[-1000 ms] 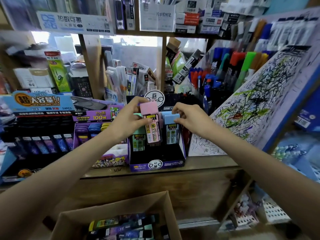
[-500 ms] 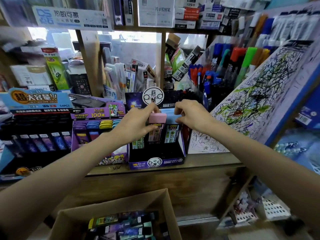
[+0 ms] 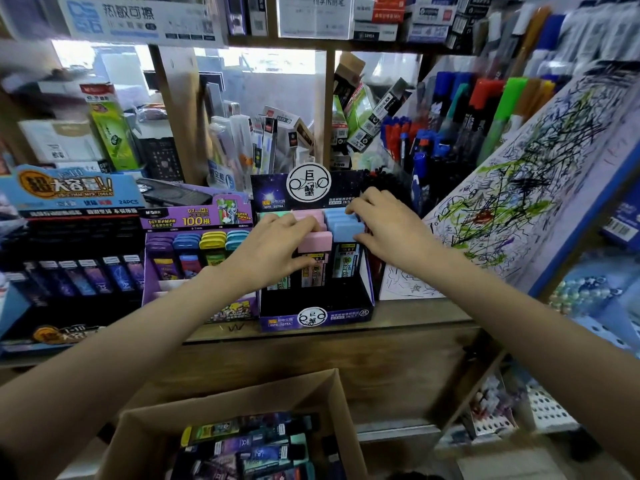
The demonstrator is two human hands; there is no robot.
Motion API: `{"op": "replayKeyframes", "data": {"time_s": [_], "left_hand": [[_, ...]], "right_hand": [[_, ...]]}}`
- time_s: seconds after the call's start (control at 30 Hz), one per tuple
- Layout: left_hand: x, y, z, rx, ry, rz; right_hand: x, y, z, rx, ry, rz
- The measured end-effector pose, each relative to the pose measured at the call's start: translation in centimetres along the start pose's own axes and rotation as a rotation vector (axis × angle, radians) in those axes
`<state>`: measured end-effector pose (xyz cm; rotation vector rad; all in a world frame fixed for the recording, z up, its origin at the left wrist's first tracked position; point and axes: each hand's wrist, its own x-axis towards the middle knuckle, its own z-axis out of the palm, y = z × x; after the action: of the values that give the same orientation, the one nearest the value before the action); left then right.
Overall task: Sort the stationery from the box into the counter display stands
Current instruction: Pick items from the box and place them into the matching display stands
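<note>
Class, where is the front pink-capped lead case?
Head view, centre: the pink-capped lead case stands in the dark display stand, gripped by the left hand, beside blue-capped cases.

A white board (image 3: pixel 519 209) covered in black, green and red pen scribbles leans tilted at the right, edged in blue. Overhead, a pale sign (image 3: pixel 138 19) with blue lettering fronts the top shelf. A wooden post (image 3: pixel 176 109) stands beside a bright window (image 3: pixel 277 84). A white perforated basket (image 3: pixel 547 407) sits low at the right.

left forearm (image 3: pixel 145 327) — bare | right forearm (image 3: pixel 512 317) — bare | left grip (image 3: pixel 273 251), right grip (image 3: pixel 388 233): bare
</note>
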<state>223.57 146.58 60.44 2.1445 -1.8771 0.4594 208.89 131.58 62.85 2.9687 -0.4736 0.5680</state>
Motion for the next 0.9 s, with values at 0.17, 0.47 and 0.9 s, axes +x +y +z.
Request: {"op": "replayKeyframes", "data": {"time_s": [0.17, 0.47, 0.9], "left_hand": [[-0.9, 0.0, 0.8, 0.035, 0.142, 0.072], [-1.6, 0.4, 1.9, 0.14, 0.204, 0.046], [-7.8, 2.8, -0.5, 0.035, 0.203, 0.066]], "right_hand": [[-6.3, -2.5, 2.7, 0.031, 0.143, -0.123], [-10.3, -4.2, 8.6, 0.121, 0.135, -0.003], [-11.6, -6.3, 5.7, 0.234, 0.189, -0.033]]}}
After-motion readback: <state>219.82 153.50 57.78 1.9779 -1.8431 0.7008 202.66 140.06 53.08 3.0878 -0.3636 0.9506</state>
